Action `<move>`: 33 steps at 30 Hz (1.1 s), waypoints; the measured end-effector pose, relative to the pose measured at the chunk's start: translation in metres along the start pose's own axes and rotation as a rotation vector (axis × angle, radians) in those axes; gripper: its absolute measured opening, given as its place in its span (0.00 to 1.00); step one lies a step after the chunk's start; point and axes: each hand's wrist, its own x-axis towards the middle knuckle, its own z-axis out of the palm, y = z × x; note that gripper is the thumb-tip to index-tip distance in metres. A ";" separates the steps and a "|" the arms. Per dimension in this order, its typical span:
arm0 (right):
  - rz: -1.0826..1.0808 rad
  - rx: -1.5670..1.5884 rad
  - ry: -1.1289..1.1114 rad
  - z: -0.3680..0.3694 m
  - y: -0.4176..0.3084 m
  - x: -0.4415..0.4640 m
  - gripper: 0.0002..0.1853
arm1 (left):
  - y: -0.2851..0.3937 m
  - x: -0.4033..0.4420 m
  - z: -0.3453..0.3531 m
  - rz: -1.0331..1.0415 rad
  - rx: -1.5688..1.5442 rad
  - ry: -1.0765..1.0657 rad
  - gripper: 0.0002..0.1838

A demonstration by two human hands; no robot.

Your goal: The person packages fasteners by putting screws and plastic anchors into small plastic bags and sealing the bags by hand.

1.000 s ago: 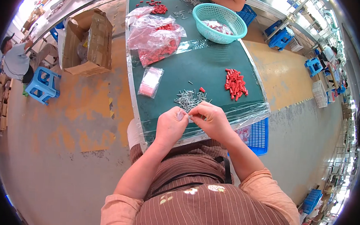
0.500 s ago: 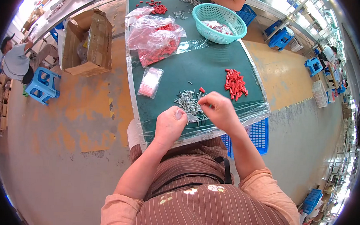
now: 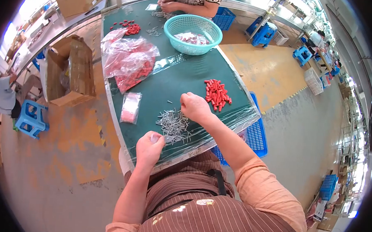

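Note:
My left hand (image 3: 149,148) is closed on a small clear plastic bag (image 3: 167,139) at the near edge of the green table (image 3: 183,76). Beside it lies a pile of silver screws or pins (image 3: 173,124). My right hand (image 3: 194,107) is closed above the table, between that pile and a heap of red tubes (image 3: 217,94); whatever its fingertips hold is hidden. Left of the metal pile lies a stack of flat clear bags (image 3: 130,108). Farther up are large plastic bags of red pieces (image 3: 132,59).
A turquoise basket (image 3: 193,35) of packed bags stands at the back. Another person's hands (image 3: 168,5) are at the far end. A blue crate (image 3: 254,137) sits below the right edge. A cardboard box (image 3: 71,71) and blue stool (image 3: 32,118) stand left.
My right hand has moved away from my left, up and over the metal pile toward the red heap. The camera view has turned, shifting the table left and down.

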 end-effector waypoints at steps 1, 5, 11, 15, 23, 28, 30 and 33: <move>0.021 0.039 0.023 -0.009 0.004 -0.003 0.05 | 0.001 -0.001 -0.002 -0.012 -0.013 0.000 0.07; 0.126 0.129 0.101 -0.052 0.042 -0.023 0.07 | -0.010 0.001 -0.006 0.028 -0.094 0.010 0.06; -0.074 -0.102 -0.004 -0.071 0.072 -0.055 0.06 | -0.004 0.001 0.007 0.005 -0.076 -0.043 0.05; -0.157 -0.227 -0.023 -0.062 0.080 -0.062 0.06 | -0.005 0.002 0.010 0.005 -0.083 -0.054 0.05; -0.128 -0.210 -0.053 -0.060 0.077 -0.055 0.04 | 0.007 0.000 0.014 0.072 0.035 -0.017 0.08; -0.009 0.664 -0.167 -0.087 -0.005 -0.067 0.07 | 0.010 0.000 0.022 0.092 0.061 -0.004 0.09; -0.211 0.724 -0.181 -0.088 -0.034 -0.075 0.09 | 0.012 0.000 0.026 0.094 0.064 -0.015 0.09; -0.249 0.583 -0.274 -0.095 -0.063 -0.079 0.06 | 0.015 -0.002 0.029 0.108 0.075 -0.036 0.09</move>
